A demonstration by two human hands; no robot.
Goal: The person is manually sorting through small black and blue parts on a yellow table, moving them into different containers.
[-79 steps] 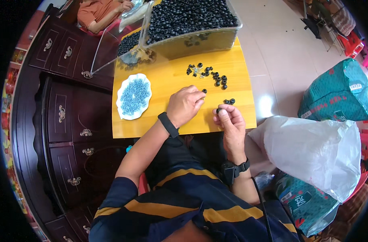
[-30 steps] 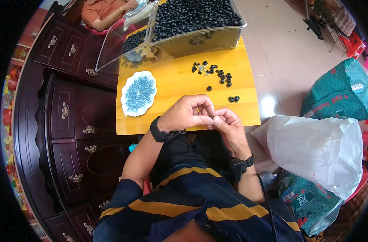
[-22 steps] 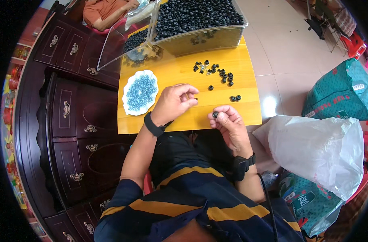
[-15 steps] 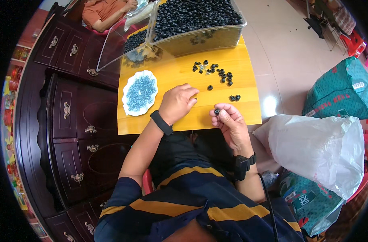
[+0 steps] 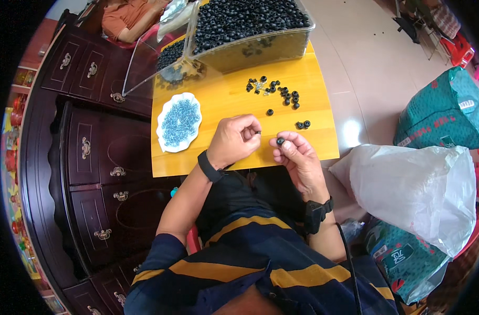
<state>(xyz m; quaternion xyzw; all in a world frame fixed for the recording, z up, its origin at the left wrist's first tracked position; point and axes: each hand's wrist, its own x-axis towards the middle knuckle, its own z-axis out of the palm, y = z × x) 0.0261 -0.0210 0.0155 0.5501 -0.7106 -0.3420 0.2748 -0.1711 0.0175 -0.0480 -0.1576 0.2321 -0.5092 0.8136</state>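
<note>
While hands parted, right hand (image 5: 297, 157) kept ring (image 5: 280, 141).

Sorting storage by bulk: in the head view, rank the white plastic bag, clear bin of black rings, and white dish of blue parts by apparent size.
1. white plastic bag
2. clear bin of black rings, farther off, so possibly larger than it looks
3. white dish of blue parts

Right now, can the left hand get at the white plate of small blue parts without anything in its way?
Probably yes. The left hand rests on the yellow table just right of the white plate, with only bare tabletop between them. Its fingers are curled, possibly pinching something small.
</note>
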